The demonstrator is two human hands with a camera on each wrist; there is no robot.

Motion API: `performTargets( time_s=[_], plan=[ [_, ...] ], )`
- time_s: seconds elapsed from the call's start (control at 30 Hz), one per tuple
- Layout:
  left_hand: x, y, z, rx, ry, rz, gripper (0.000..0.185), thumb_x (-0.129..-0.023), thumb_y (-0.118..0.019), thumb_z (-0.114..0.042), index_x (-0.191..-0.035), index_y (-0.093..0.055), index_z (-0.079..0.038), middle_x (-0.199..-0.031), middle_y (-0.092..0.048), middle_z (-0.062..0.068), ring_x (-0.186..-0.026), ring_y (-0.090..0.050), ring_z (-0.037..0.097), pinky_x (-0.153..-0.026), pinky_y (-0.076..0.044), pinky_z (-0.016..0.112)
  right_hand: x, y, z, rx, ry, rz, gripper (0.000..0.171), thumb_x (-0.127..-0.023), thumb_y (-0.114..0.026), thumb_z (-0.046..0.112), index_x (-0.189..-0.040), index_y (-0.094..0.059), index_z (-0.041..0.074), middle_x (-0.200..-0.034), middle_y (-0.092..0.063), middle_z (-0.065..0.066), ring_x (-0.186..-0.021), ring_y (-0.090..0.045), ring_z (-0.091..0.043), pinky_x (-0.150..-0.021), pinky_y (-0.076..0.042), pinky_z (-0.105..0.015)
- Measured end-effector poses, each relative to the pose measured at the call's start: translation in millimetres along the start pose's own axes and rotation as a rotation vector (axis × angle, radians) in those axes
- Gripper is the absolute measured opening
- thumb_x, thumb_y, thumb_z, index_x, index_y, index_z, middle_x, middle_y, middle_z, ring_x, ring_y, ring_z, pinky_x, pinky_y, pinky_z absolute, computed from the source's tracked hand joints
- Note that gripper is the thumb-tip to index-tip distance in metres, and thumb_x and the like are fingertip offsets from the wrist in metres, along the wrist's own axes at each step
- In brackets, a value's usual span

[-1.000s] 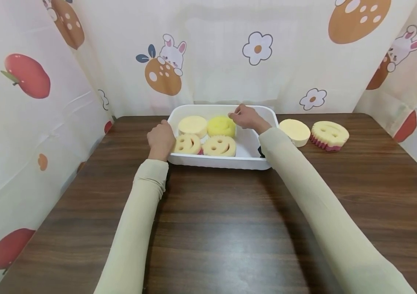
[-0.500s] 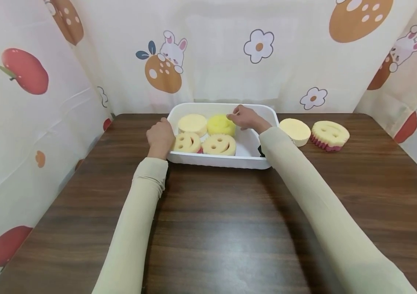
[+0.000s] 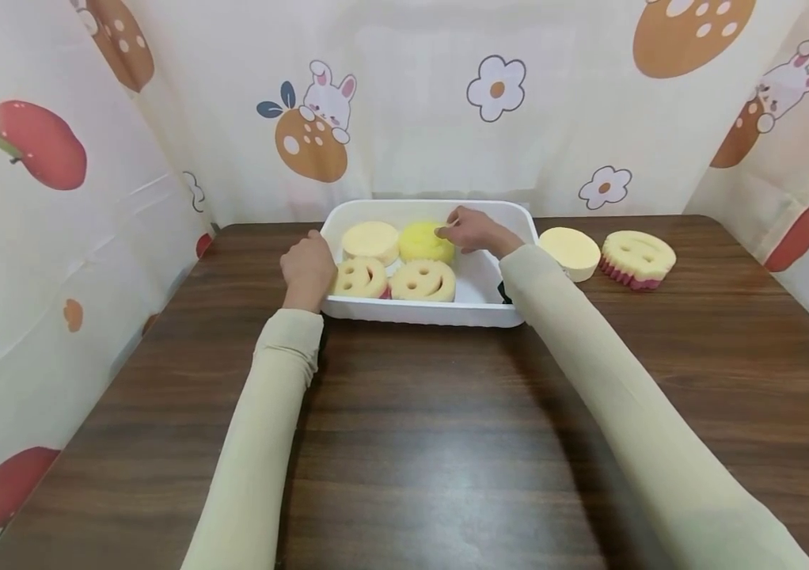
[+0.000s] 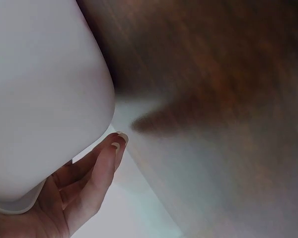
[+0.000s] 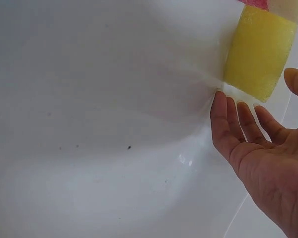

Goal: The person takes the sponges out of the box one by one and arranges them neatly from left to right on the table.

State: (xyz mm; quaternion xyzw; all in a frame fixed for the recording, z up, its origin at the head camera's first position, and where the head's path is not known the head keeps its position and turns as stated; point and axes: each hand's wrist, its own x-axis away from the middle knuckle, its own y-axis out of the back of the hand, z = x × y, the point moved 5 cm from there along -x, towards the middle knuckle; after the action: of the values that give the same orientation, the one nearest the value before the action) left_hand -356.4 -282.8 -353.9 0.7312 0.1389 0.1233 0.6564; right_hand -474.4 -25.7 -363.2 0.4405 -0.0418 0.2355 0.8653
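A white tray [image 3: 422, 314] stands at the back of the table, with several round sponges in it. My left hand [image 3: 307, 269] grips its left side; in the left wrist view, the fingers [image 4: 92, 191] lie along the outside wall. At the tray's back middle sits a bright yellow round sponge [image 3: 424, 244] with a faint face. My right hand [image 3: 476, 231] reaches into the tray at that sponge's right edge. The right wrist view shows its fingertips close to the yellow sponge [image 5: 260, 54], fingers loosely extended and thumb apart. Beside it lies a plain pale-yellow sponge [image 3: 370, 241].
Two smiley-face sponges, a left one [image 3: 358, 277] and a right one [image 3: 423, 281], fill the tray's front left. Right of the tray, a pale round sponge [image 3: 571, 252] and a pink-sided smiley sponge [image 3: 638, 257] lie on the wooden table [image 3: 404, 443]. A printed curtain [image 3: 419, 127] hangs behind.
My right hand's fingertips have shifted slightly left and down over the yellow sponge's edge. My left hand stays at the tray's side. The head view has moved a little.
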Motion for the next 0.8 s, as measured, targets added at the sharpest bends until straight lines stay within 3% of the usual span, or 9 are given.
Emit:
performTargets(
  time_s=[0.53, 0.8],
  plan=[
    [0.3, -2.4, -0.9, -0.012, -0.003, -0.007, 0.040, -0.101, -0.038, -0.017, -0.134, -0.041, 0.005, -0.117, -0.065, 0.023, -0.106, -0.067, 0.037, -0.086, -0.054, 0.048, -2.5, -4.5, -2.2, 0.061, -0.002, 0.031, 0.055, -0.103, -0.045, 0.037, -0.145, -0.037, 0.003, -0.152, -0.042, -0.015, -0.131, -0.051, -0.027, -0.109, -0.046, -0.039],
    [0.5, -0.3, -1.7, -0.010, -0.004, -0.011, 0.040, -0.101, -0.037, -0.017, -0.134, -0.041, 0.006, -0.117, -0.065, 0.024, -0.106, -0.067, 0.038, -0.087, -0.054, 0.049, -2.7, -3.7, -0.7, 0.036, 0.001, 0.048, 0.053, -0.104, -0.044, 0.033, -0.147, -0.036, 0.003, -0.150, -0.044, -0.015, -0.131, -0.050, -0.026, -0.111, -0.043, -0.039]
  ],
)
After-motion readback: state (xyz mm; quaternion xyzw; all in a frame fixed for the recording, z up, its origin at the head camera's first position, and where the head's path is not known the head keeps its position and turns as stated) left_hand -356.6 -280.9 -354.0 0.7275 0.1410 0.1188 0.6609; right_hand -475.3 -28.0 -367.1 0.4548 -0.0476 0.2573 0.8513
